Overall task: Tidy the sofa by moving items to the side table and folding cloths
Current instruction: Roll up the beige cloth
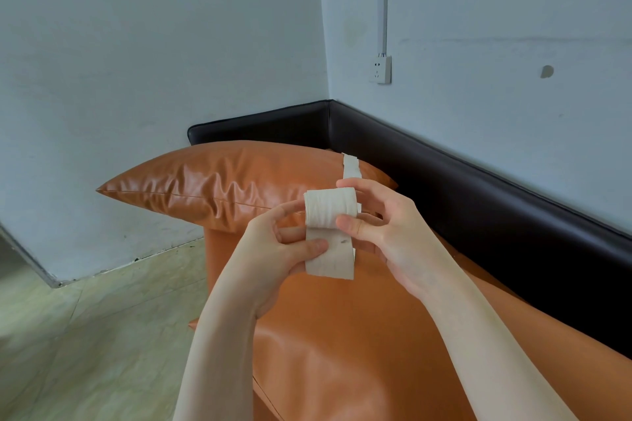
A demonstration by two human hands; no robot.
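2 bare hands were held up over the orange sofa (pixel 342 335), both busy with 1 long strip of pale cloth (pixel 330 208). The cloth was partly rolled into a small fat roll, up in the air between the hands and not touching the sofa. The right hand (pixel 386 232) gripped the roll's right end, with its fingers curled over the top and its thumb pressed under the front. The left hand (pixel 273 249) was just below and to the left. Its thumb pinched the flat loose end of the cloth that hung down from the roll, and its fingers curled behind. Another loose end stuck up behind the right hand, near the orange pillow (pixel 222 181). Both forearms came up from the bottom, bare, with the wrists bent in toward each other. The pillow lay at the far end of the sofa, against the black padded back (pixel 478 181). A white wall socket (pixel 382 69) sat on the wall above. To the left was a pale green floor (pixel 85 335).
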